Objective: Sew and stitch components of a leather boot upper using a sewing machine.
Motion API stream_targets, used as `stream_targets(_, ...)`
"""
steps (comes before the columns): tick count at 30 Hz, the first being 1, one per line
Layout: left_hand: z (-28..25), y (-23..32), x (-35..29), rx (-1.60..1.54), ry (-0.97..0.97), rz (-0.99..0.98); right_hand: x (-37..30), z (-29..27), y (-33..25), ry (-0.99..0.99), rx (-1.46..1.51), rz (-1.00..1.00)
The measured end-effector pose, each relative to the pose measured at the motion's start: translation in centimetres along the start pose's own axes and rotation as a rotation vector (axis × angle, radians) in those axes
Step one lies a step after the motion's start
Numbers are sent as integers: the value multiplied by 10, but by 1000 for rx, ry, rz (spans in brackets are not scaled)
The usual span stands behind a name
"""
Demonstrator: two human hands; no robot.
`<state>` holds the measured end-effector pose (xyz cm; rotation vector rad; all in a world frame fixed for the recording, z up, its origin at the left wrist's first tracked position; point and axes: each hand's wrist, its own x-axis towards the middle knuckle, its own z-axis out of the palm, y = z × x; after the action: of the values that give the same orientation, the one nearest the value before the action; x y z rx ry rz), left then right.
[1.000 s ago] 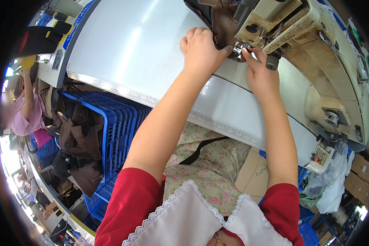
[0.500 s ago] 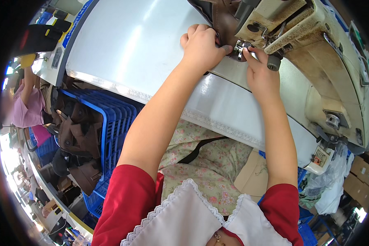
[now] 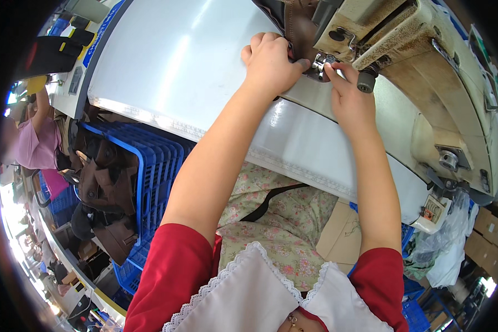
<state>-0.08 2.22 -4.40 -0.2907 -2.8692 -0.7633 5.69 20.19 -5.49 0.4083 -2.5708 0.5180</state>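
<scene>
A brown leather piece (image 3: pixel 302 34) with a stitched seam lies under the head of a beige sewing machine (image 3: pixel 406 52) at the top right. My left hand (image 3: pixel 272 63) grips the near left edge of this leather, fingers curled over it and thumb pointing at the presser foot (image 3: pixel 319 62). Just right of that metal foot is my right hand (image 3: pixel 351 97), its thumb and index finger pinched close together. Whatever sits between those fingertips is too small to make out. The needle is hidden from sight.
A white worktable (image 3: pixel 149 61) with a ruler strip along its near edge spreads to the left. Below it stands a blue crate (image 3: pixel 144 182) holding brown leather pieces (image 3: pixel 108 188). A co-worker in a pink top (image 3: pixel 39 144) is at far left. Plastic bags (image 3: pixel 445 249) hang at right.
Both hands have shifted very slightly left. The leather's near edge shows less beneath the presser foot, and my left hand keeps its grip.
</scene>
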Motion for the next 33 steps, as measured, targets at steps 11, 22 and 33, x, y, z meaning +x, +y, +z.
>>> stream_targets(11,-5,1,1,4,-43,3,0,-3,0,-60,-24,39)
stream_targets(22,-6,4,1,-39,-64,-21,2,-3,-2,-26,14,89)
stream_targets(33,-4,2,1,-46,-46,-16,-1,-3,2,-2,-18,-3)
